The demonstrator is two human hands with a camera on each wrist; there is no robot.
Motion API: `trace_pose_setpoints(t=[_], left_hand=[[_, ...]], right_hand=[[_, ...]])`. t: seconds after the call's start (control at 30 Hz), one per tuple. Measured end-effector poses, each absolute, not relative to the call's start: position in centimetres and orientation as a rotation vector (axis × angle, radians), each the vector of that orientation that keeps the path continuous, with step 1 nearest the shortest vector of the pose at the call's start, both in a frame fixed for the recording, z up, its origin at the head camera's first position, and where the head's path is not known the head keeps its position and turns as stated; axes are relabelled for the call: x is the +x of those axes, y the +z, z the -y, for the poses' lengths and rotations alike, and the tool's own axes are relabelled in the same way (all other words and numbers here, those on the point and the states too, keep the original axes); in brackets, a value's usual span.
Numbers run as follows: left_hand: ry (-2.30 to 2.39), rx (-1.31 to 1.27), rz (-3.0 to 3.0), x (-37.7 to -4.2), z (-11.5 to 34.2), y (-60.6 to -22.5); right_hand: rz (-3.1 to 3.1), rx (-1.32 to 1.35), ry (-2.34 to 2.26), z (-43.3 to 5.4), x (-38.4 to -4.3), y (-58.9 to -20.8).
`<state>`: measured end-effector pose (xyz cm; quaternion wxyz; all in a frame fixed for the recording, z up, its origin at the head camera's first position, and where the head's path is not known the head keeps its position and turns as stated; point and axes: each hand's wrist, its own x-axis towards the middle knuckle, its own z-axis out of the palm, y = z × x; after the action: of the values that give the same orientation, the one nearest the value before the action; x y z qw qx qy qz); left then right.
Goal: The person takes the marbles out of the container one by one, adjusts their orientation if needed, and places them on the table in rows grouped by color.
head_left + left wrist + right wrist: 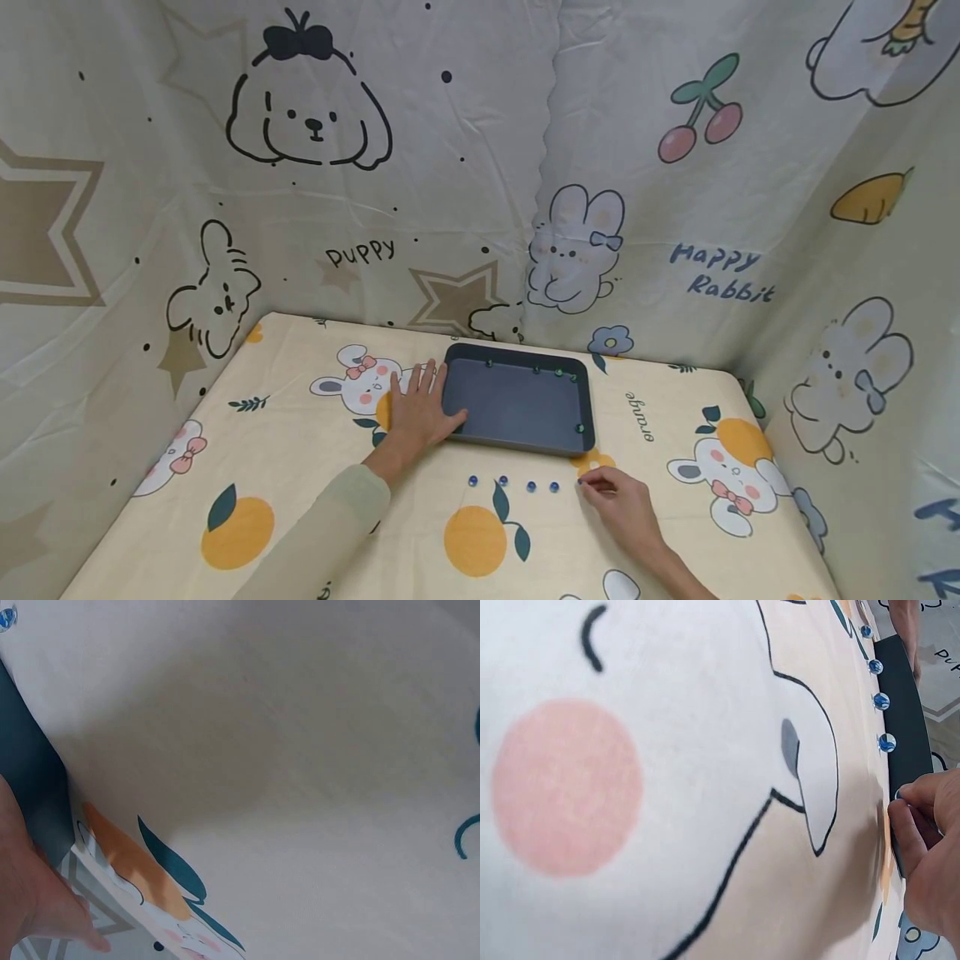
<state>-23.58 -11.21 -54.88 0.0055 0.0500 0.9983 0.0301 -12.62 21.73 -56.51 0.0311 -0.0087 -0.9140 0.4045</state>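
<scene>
A dark grey rectangular tray (517, 408) lies near the back of the table in the head view. My left hand (422, 412) rests at its left side, fingers spread, thumb over the near left corner. Several green marbles (558, 372) sit inside, along the far and right edges. In front of the tray, blue marbles (531, 487) stand in a spaced row on the cloth. At the row's right end my right hand (622, 507) pinches a blue marble (900, 793) between thumb and finger; the fingertips mostly hide it.
The table wears a cream cloth (337, 500) printed with oranges and rabbits. Printed fabric walls (450, 192) close in the back and both sides, with the tray's far edge near the back wall.
</scene>
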Motion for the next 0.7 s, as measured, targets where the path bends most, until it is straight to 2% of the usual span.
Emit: trace_pose_setpoints(t=[0.7], left_hand=[[0.111, 0.14, -3.123, -23.53, 11.12, -54.88]], right_hand=[[2.9, -0.016, 1.169, -20.93, -12.65, -56.63]])
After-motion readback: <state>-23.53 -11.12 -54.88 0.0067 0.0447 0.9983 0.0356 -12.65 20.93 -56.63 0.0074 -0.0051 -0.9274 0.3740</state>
